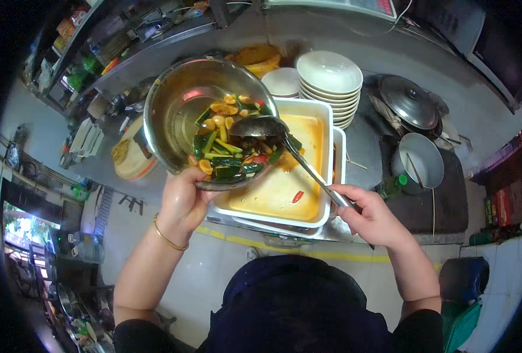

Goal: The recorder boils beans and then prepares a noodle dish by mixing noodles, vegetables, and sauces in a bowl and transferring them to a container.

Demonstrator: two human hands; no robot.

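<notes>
My left hand (185, 194) grips the near rim of a large stainless steel bowl (168, 110), tilted towards the right. Inside, cut cucumber pieces (225, 161), garlic cloves and bits of red chili lie gathered at the lower right. The handle of a metal ladle (309, 170) is held in my right hand (367, 214), and its dark scoop rests over the cucumber at the bowl's right rim. Under that rim stands a white rectangular tray (327, 154) with a shallow brown liquid and one red chili piece (298, 197). The bowl hides the tray's left part.
Behind the tray rises a stack of white bowls (329, 75), with a yellow-brown basin (256, 59) further back. To the right are a lidded pan (408, 101), a white pot (424, 159) and a green-capped bottle (393, 187). At left lies a round cutting board (133, 163) with a knife.
</notes>
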